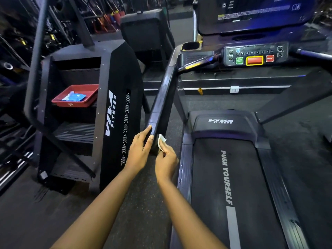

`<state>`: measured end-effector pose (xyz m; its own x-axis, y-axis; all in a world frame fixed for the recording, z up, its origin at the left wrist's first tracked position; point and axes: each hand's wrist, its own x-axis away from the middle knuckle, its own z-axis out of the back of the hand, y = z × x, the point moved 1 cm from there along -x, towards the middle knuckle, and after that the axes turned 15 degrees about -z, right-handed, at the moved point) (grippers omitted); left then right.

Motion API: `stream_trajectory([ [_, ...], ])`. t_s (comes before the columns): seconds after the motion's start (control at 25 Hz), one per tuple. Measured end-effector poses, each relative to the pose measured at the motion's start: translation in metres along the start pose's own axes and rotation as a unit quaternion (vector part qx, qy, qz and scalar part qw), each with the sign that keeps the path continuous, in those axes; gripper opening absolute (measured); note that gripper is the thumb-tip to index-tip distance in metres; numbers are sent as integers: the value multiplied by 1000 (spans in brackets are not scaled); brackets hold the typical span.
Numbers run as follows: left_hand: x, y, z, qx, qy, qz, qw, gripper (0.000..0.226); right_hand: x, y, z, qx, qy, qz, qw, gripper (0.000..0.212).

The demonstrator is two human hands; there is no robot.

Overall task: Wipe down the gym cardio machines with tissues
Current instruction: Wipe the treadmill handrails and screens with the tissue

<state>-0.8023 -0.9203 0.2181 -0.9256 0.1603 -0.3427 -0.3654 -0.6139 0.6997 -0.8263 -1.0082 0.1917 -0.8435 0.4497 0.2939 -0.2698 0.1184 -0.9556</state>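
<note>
Tissue wipe under way on the black padded left handrail point(164, 97) of the dark treadmill point(224, 177) with "PUSH YOURSELF" printed on its belt. Left grip point(139, 150) wraps the near end of the handrail, fingers on the outer side, thumb across the top edge. Right grip point(166, 161) pinches a small crumpled white tissue point(161, 141) between thumb and fingers. Tissue touches the inner face of the handrail end, just beside the left thumb.

Key relation: handrail's long axis runs from the hands up and away toward the grey button console point(255, 54), so the rest of the handrail lies ahead of the tissue. Right grip is the one that has to travel. Left grip sits at the same end, on the other side.

Cannot tell how much is already wiped. Next stroke is likely a slide along the axis toward the console. Risk: the small tissue bunches up or slips off the rounded edge.

Off to the left is a black stair-climber machine point(115, 112) with a red plastic tray point(71, 105) on a step and a blue-white packet point(74, 97) inside it, well apart from both hands, nearer the left
</note>
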Motion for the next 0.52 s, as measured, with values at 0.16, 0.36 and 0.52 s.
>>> stream_trajectory([
  [0.16, -1, 2, 2, -2, -26, 7, 1000, 46, 8, -8, 16, 7, -59, 15, 998, 29],
  [0.36, 11, 15, 17, -8, -75, 12, 997, 52, 20, -31, 47, 63, -31, 40, 997, 35],
  [0.52, 35, 26, 35, -23, -52, -26, 998, 53, 28, -35, 74, 128, -42, 59, 989, 35],
])
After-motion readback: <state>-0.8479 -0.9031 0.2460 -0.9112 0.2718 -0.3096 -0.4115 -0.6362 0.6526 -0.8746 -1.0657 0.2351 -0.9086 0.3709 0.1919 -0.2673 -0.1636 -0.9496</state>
